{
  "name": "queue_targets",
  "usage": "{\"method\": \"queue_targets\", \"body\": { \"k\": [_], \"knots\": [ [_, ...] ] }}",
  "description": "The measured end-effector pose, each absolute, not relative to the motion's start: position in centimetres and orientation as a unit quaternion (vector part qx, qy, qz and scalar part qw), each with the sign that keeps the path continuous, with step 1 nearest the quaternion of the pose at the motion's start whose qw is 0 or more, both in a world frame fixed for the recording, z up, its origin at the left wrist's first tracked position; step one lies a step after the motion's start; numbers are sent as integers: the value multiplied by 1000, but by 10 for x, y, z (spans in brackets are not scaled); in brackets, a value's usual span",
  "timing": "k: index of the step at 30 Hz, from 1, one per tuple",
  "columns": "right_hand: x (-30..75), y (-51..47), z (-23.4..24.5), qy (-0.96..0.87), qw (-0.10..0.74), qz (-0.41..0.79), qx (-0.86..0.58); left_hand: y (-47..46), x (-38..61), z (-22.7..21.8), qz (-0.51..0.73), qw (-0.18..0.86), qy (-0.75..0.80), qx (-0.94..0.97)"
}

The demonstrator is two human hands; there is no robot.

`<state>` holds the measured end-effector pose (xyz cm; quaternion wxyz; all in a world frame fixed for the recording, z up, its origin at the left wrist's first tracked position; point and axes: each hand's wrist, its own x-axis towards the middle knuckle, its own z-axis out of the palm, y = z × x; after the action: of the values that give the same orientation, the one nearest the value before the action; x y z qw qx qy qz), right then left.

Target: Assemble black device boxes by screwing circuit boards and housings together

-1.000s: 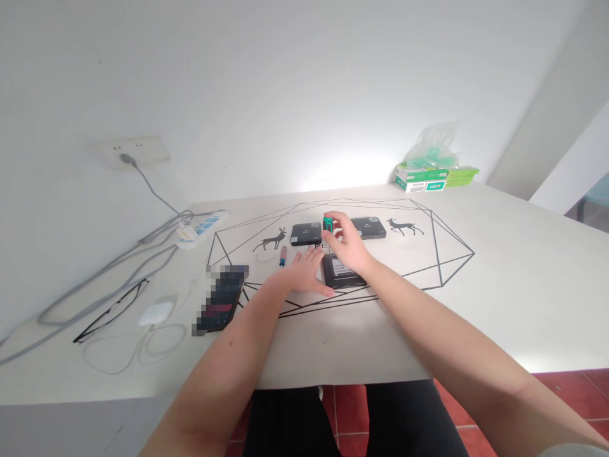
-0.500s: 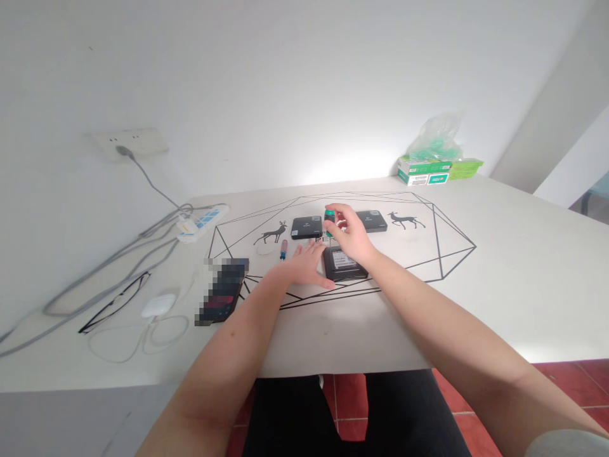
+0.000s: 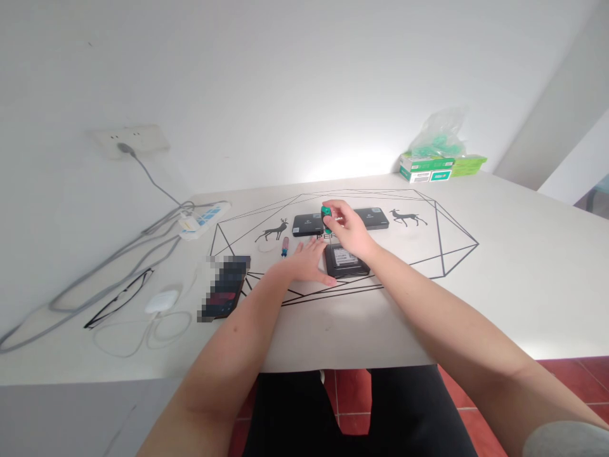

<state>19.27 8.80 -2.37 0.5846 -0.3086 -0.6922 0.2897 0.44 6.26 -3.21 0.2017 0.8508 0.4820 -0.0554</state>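
My right hand [image 3: 349, 227] grips a screwdriver [image 3: 326, 211] by its green-and-black handle, with the thumb and fingers around it. The thin shaft points down at the upper left corner of a black drive enclosure [image 3: 345, 271], which has a white-labelled drive [image 3: 344, 256] in it. Whether the tip sits in a screw is too small to tell. Flat on the table beside the enclosure's left edge lies my left hand [image 3: 307, 262], fingers spread and thumb along the lower left corner. Behind my hands are two black cases, one on the left [image 3: 304, 225] and one on the right [image 3: 373, 218].
A small red-and-blue screwdriver [image 3: 285, 246] lies left of my left hand. Farther left are a phone [image 3: 228, 291], glasses [image 3: 118, 298], a white charger [image 3: 162, 301] with its cable, and a power strip [image 3: 204, 221]. Green-and-white boxes [image 3: 425, 169] stand back right under a plastic bag [image 3: 440, 136].
The screwdriver handle leans slightly farther left in my right hand. My left hand keeps its place beside the enclosure. The whole view has shifted a little.
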Motion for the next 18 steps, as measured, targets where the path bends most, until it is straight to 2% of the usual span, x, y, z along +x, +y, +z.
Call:
{"method": "queue_targets", "body": {
  "k": [6,13,18],
  "knots": [
    [192,93,-24,-694,594,263,-310,62,4,-32,-60,200,485,849],
    [191,89,-22,-665,577,395,-262,61,4,-32,-57,199,488,848],
    [188,84,-23,-669,591,351,-283,65,2,-37,-60,196,479,854]
  ]
}}
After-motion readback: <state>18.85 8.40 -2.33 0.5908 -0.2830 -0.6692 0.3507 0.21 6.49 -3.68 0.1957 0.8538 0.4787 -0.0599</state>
